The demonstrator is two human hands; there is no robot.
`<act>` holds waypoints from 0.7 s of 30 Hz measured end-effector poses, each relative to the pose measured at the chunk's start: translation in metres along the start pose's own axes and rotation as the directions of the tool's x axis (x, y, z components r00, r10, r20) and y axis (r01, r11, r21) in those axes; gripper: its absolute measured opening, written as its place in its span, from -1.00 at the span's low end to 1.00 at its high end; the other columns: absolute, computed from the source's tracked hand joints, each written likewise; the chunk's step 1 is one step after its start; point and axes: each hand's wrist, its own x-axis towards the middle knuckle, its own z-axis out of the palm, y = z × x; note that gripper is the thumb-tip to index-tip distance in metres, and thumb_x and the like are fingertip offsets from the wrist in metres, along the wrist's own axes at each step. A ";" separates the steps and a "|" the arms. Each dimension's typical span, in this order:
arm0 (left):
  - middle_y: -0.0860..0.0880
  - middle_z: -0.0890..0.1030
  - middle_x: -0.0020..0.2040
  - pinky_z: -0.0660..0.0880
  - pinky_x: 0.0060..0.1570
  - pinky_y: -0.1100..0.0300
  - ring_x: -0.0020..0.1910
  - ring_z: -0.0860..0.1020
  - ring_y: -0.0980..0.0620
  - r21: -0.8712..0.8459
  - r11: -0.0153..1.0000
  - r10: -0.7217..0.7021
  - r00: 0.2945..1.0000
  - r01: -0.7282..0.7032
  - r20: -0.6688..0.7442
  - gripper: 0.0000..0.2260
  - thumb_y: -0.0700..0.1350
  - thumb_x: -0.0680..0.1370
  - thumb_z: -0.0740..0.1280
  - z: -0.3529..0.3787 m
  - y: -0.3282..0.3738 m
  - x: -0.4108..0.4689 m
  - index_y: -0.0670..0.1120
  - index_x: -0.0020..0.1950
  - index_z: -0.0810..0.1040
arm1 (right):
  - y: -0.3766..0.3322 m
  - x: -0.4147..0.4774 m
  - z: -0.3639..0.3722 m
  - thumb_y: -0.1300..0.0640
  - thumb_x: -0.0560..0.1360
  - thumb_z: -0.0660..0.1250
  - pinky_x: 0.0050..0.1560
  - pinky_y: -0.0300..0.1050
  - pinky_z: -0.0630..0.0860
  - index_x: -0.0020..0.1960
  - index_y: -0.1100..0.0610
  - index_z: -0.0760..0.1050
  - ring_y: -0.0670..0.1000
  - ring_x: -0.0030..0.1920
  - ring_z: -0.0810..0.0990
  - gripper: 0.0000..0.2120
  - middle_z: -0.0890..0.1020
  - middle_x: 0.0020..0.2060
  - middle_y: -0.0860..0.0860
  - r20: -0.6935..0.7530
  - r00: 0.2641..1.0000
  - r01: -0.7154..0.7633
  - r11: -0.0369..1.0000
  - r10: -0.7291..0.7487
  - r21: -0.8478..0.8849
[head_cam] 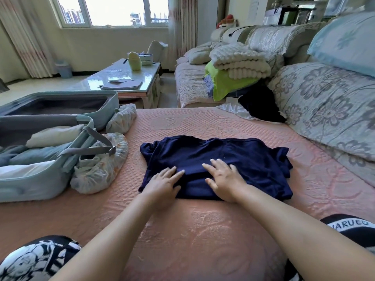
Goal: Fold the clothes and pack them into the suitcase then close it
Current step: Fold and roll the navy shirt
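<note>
Forearms (113, 230) lead out to our left hand (164, 184) and right hand (223, 179), side by side. Both lie flat with fingers straight, gripping nothing, pressing the near folded edge of the navy shirt (243, 157). The shirt's bulk lies beyond our fingertips, with a rumpled sleeve (284, 161) right of the right hand. We'd smooth outward from the crease, tuck that sleeve, then fold again. Suitcase (30, 183) sits open left of the left hand.

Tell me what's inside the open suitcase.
In the suitcase, the near half holds folded clothes: a cream piece, blue-grey ones and a white one, with a grey strap across the corner. Anything beneath them is covered. The far half shows only dark lining.
</note>
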 end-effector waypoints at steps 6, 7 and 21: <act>0.01 0.34 0.45 0.21 0.36 0.02 0.43 0.25 -0.05 0.164 0.982 -0.082 0.994 0.093 -0.070 -0.53 0.09 0.52 0.20 -0.006 0.041 0.024 0.13 0.44 0.35 | 0.098 -0.024 0.008 -0.41 0.59 -0.11 0.53 0.27 -0.27 0.62 -0.16 -0.23 0.07 0.60 -0.29 -0.29 -0.24 0.61 0.02 0.170 0.929 -0.339 0.940 0.329 0.035; 0.01 0.36 0.41 0.24 0.34 0.03 0.40 0.28 -0.06 0.133 0.990 -0.035 0.996 0.045 -0.081 -0.54 0.08 0.52 0.22 -0.006 0.055 0.031 0.11 0.43 0.37 | 0.110 -0.026 0.007 -0.39 0.60 -0.09 0.54 0.22 -0.24 0.63 -0.17 -0.18 0.05 0.61 -0.25 -0.31 -0.21 0.62 -0.01 0.165 0.935 -0.324 0.945 0.313 0.044; -0.04 0.39 0.21 0.46 -0.02 -0.01 0.19 0.39 -0.10 0.038 0.895 0.444 0.896 -0.443 -0.009 -0.52 0.17 0.52 0.33 0.032 0.271 0.086 0.04 0.39 0.40 | 0.230 -0.028 -0.036 0.21 0.51 0.32 0.32 -0.01 0.42 0.43 -0.14 0.44 0.09 0.39 0.42 -0.47 0.34 0.44 -0.01 0.029 0.961 -0.276 0.955 0.275 0.109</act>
